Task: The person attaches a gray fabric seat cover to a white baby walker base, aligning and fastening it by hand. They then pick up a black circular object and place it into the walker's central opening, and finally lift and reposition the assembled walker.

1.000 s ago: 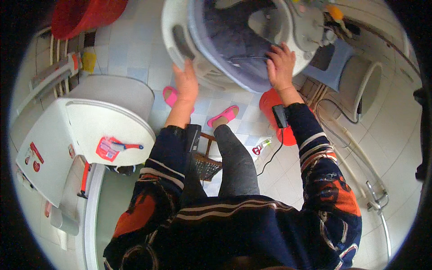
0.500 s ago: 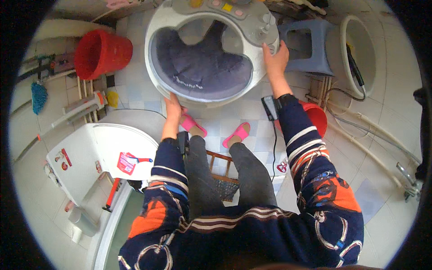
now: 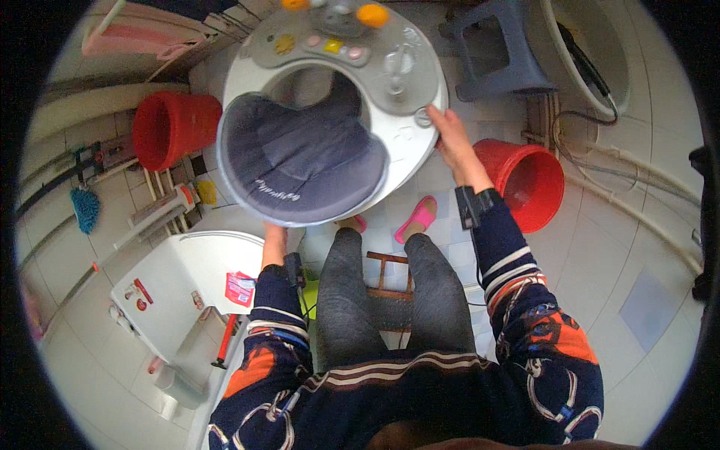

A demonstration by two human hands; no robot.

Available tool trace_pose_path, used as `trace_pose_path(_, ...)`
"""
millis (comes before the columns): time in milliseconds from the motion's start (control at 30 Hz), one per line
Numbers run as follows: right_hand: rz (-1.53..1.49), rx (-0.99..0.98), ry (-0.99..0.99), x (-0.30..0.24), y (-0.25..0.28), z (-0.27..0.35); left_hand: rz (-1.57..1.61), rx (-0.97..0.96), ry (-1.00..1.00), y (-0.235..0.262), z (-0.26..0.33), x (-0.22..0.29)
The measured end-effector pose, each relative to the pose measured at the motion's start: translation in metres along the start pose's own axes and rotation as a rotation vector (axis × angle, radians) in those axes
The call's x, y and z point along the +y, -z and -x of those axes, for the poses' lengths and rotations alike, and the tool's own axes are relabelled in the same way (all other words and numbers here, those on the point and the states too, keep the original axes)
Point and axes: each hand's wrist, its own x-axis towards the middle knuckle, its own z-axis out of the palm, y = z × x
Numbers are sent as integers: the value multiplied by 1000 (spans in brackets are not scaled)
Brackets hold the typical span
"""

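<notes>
While seated above a tiled floor (image 3: 637, 247): right hand (image 3: 452, 142) clasping walker tray (image 3: 409, 112) rim; left hand (image 3: 274, 234) beneath tray, grip indeterminable.

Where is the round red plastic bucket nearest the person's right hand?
In the head view, the round red plastic bucket lies tipped on the tiled floor at right, just beyond the right hand gripping the grey baby walker tray.
</notes>
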Motion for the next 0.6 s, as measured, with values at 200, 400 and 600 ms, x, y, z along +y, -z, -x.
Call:
trace_pose_path(200,15,-130,143,4,-93,85,338,153,-191,102,9,44)
trace_pose_path(400,170,-242,168,33,-201,115,-190,346,-861,112,130,177)
trace_pose_path(600,348,-304,247,39,-300,142,-682,19,-1007,13,186,223)
